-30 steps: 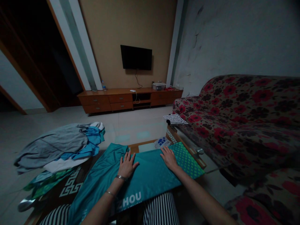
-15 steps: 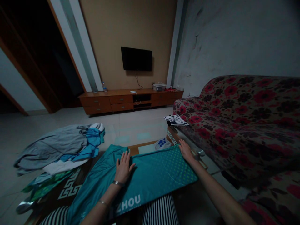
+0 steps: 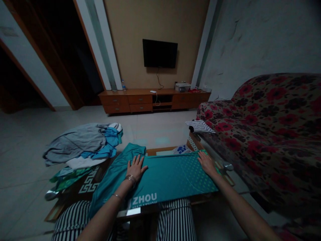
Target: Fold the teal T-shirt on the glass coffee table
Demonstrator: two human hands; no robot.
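A teal shirt [image 3: 165, 175] with white "ZHOU" lettering and green dots lies folded lengthwise across the low table, its near edge by my striped trouser legs. My left hand [image 3: 136, 169], bangles at the wrist, lies flat on the shirt left of the middle, fingers spread. At the shirt's far right corner my right hand [image 3: 207, 163] rests with its fingers stretched out over the dotted cloth. Left of my left hand the shirt's cloth is bunched and wrinkled.
A pile of clothes, grey [image 3: 77, 142] and blue [image 3: 109, 142] among them, lies at the table's left end. A striped folded cloth [image 3: 200, 127] sits at the far right corner. Behind the shirt is a plastic bag [image 3: 182, 149]. A flowered sofa [image 3: 263, 117] stands on the right.
The view has shifted, so everything sits further right in the picture. Both hands stay on the shirt; the right hand is still at its far right corner.
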